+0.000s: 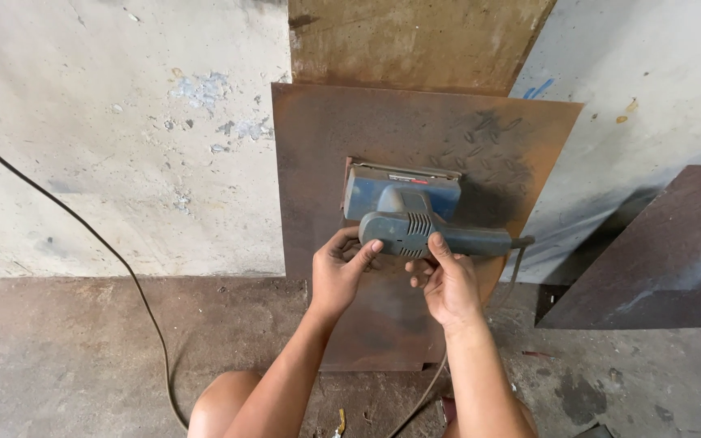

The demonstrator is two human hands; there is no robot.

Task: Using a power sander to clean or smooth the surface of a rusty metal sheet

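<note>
Left hand (pixel 339 272) and right hand (pixel 446 284) clamped on blue sander (pixel 403 212), pressed against rusty metal sheet (pixel 326 154)

Sander (pixel 403 212): blue-grey, boxy body, ribbed vents, handle pointing right, cord trailing down. Pad flat against rusty plate (pixel 326 146). Plate: brown steel sheet leaning upright on wall, bottom edge on floor.

Both bare forearms reached forward and up from the bottom of the view, close together. The left hand (pixel 339 272) curled palm-in, thumb raised and fingers bent — the right hand (pixel 448 284) sat just beside it, thumb extended upward, knuckles outward, wrist straight.
</note>
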